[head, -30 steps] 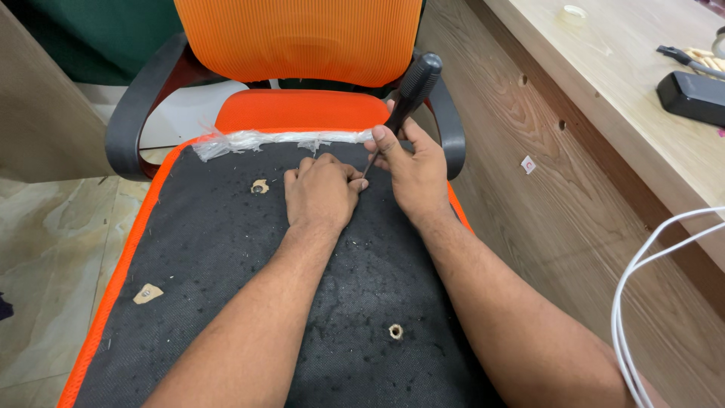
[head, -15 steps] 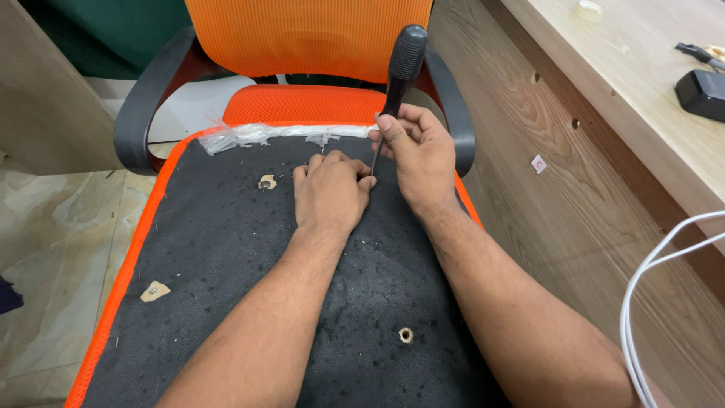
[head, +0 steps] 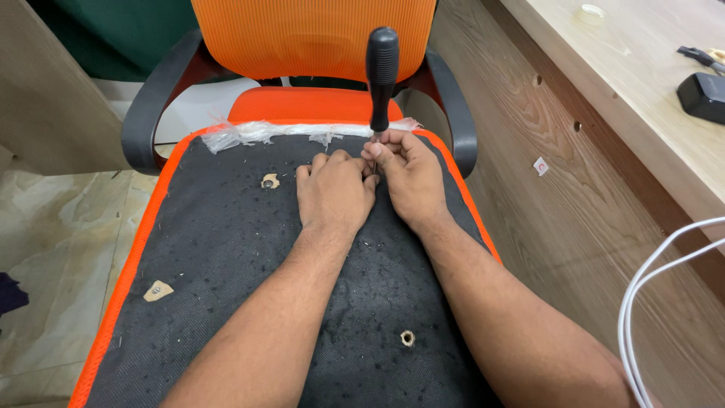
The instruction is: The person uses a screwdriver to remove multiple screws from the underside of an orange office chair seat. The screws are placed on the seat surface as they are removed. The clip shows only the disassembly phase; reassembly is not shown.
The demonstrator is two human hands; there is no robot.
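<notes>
An upturned chair seat (head: 226, 249) with black fabric and an orange rim lies in front of me. My right hand (head: 408, 177) pinches the metal shaft of a screwdriver whose black handle (head: 381, 64) stands upright, tip down on the fabric near the seat's far edge. My left hand (head: 332, 193) rests flat on the fabric right beside it, fingertips touching the spot under the tip. Three holes show in the fabric: one at the far left (head: 269, 181), one at the near left (head: 157, 290), one near me (head: 408, 338).
An orange mesh office chair (head: 302, 45) with black armrests (head: 155, 106) stands just behind the seat. A wooden desk side (head: 574, 189) runs along the right, with a black box (head: 702, 97) on top. A white cable (head: 642, 302) loops at the right edge. Torn clear plastic (head: 249, 134) clings to the seat's far edge.
The screwdriver has swung from leaning right to standing upright. My right hand has shifted its grip down to the shaft near the tip. My left hand has stayed in place.
</notes>
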